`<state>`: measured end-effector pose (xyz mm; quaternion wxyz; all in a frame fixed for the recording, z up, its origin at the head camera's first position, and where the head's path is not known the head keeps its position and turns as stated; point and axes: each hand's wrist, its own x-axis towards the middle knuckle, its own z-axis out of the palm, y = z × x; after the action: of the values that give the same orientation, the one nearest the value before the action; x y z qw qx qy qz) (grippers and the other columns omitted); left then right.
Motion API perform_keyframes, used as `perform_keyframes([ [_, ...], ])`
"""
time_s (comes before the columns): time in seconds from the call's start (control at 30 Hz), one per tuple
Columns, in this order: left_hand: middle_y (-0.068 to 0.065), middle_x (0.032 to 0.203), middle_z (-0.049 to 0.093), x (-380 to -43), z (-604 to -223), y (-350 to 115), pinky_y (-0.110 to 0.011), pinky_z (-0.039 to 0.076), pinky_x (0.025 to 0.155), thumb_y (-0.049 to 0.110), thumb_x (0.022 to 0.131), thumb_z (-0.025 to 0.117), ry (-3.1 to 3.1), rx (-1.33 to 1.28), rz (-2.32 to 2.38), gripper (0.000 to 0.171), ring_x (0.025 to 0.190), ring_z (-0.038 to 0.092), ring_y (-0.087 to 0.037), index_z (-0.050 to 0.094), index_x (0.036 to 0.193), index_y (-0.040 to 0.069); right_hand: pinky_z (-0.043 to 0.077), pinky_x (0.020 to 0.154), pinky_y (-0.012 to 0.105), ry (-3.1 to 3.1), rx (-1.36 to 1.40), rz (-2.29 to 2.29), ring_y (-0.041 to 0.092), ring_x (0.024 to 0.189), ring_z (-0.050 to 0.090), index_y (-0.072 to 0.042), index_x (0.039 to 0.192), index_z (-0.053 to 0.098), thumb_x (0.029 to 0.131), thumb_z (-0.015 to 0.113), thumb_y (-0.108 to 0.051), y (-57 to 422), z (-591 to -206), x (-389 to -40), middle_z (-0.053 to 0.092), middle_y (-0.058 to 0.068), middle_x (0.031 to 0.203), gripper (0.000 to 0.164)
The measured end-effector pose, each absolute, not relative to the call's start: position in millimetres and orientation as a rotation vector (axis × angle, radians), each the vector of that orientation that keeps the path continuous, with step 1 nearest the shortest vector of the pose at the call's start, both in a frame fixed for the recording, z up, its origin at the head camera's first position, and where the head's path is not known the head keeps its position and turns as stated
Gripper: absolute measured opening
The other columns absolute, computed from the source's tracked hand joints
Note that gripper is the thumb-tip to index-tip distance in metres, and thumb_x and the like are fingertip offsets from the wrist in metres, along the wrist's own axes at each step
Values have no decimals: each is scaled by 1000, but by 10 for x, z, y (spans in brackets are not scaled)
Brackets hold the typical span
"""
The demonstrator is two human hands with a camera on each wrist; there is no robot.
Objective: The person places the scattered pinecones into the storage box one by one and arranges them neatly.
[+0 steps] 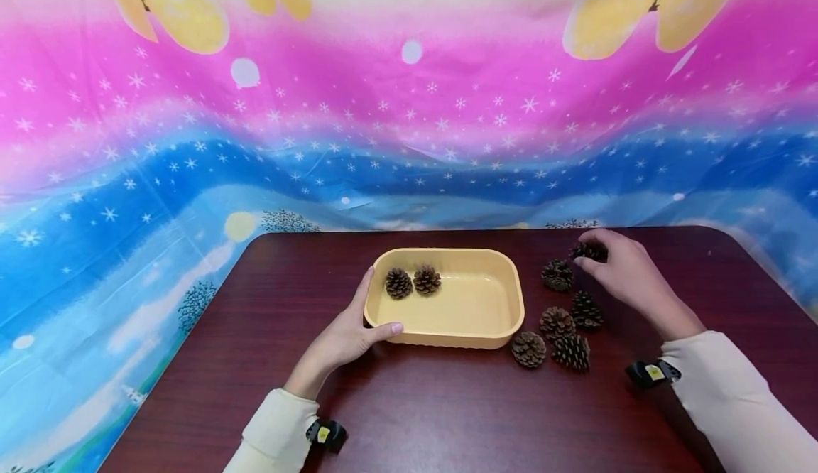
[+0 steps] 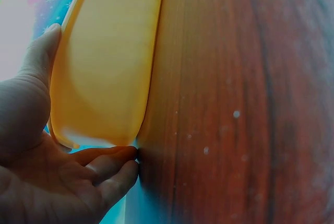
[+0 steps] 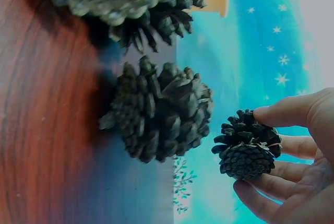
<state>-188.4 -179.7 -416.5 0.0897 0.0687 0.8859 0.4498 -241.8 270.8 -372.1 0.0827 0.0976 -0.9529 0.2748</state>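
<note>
My left hand (image 1: 348, 331) grips the left end of a yellow plastic container (image 1: 454, 340), thumb at its front rim and fingers along its end. Inside, at the left, lie two pine cones (image 1: 412, 281). At the back right my right hand (image 1: 626, 267) holds a dark pine cone (image 3: 248, 151) between thumb and fingers, partly covered by the hand in the head view. Close to that hand sits another pine cone (image 1: 557, 275). Several more pine cones (image 1: 557, 323) lie grouped beside the container's right end; some loom large in the right wrist view.
Everything stands on a dark red wooden table (image 1: 409, 416) with rounded back corners. Behind and around it hangs a pink and blue cloth (image 1: 409, 125) with snowflakes. Each wrist wears a black band (image 1: 327, 434) with a small camera.
</note>
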Motion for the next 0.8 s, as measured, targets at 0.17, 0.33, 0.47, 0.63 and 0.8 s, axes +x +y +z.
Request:
perform_keyframes([
  [0.17,-18,170,30,-1879,-4162,-1796,-59,33,121,41,90,83,2637,204,1337,117,148,44,-36,-1,170,29,44,95,71,-2825,309,807,59,119,56,5,135,59,100,70,-17,2678,-3668,-2407,58,38,138,43],
  [0.33,-17,171,29,-1878,-4161,-1795,-58,32,121,40,90,83,2630,213,1350,117,149,43,-36,-1,171,27,44,95,70,-2814,298,812,58,119,56,5,133,60,99,72,-17,2649,-3632,-2386,58,37,137,42],
  [0.47,-17,171,30,-1875,-4164,-1793,-58,32,121,40,90,83,2627,215,1355,117,148,44,-35,-1,171,27,43,96,70,-2816,292,817,58,120,55,6,133,59,99,73,-19,2628,-3604,-2370,58,36,138,44],
  [0.63,-18,170,30,-1876,-4161,-1789,-58,33,121,39,90,84,2625,214,1362,117,147,46,-35,-1,171,27,43,97,70,-2812,304,826,57,121,55,6,137,57,99,73,-21,2605,-3571,-2354,59,35,138,49],
  [0.8,-19,170,31,-1877,-4160,-1789,-58,33,121,40,89,84,2624,213,1366,119,146,47,-35,-1,171,27,42,99,71,-2791,332,820,57,122,55,6,139,58,98,75,-21,2558,-3533,-2339,59,34,139,52],
])
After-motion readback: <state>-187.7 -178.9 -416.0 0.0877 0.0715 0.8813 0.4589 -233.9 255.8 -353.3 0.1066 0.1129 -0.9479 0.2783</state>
